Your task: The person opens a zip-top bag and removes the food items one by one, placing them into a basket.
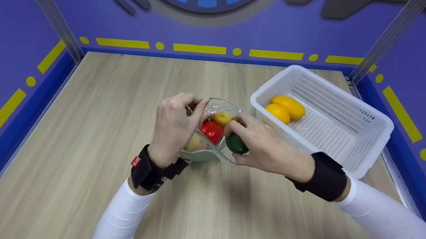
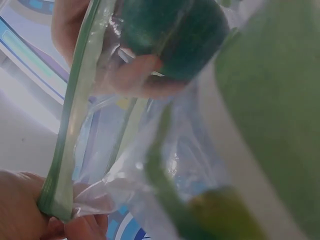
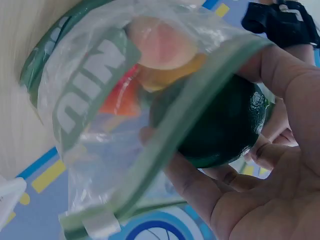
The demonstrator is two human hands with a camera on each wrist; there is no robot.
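From the head view I see both hands meeting over the middle of the wooden desk point(image 1: 85, 125), working a clear plastic zip bag point(image 1: 212, 132) with a green seal strip. My left hand point(image 1: 173, 126) pinches the bag's rim at its left side, fingers curled tight on the plastic; the left wrist view confirms it, with fingertips point(image 2: 82, 227) clamped on the green seal edge point(image 2: 65, 150). My right hand point(image 1: 261, 145) is curled around a dark green round fruit point(image 1: 236, 144), held right at the bag's mouth on its right side. In the right wrist view, the fingers point(image 3: 200, 190) wrap under the green fruit point(image 3: 220, 125) with the seal strip point(image 3: 165, 145) crossing in front of it, so the fruit sits partly behind the plastic, and I cannot tell whether it is fully inside.

Inside the bag I can make out a red fruit point(image 1: 212, 131), a small yellow one point(image 1: 222, 118) beyond it, and a pale peach-coloured one point(image 3: 162, 42) near the bottom.

To the right, just beside my right hand, a white perforated basket point(image 1: 346, 144) stands on the desk, holding two yellow mangoes point(image 1: 285, 109) that lie touching near its far left corner. Blue walls with yellow dashes surround the desk.
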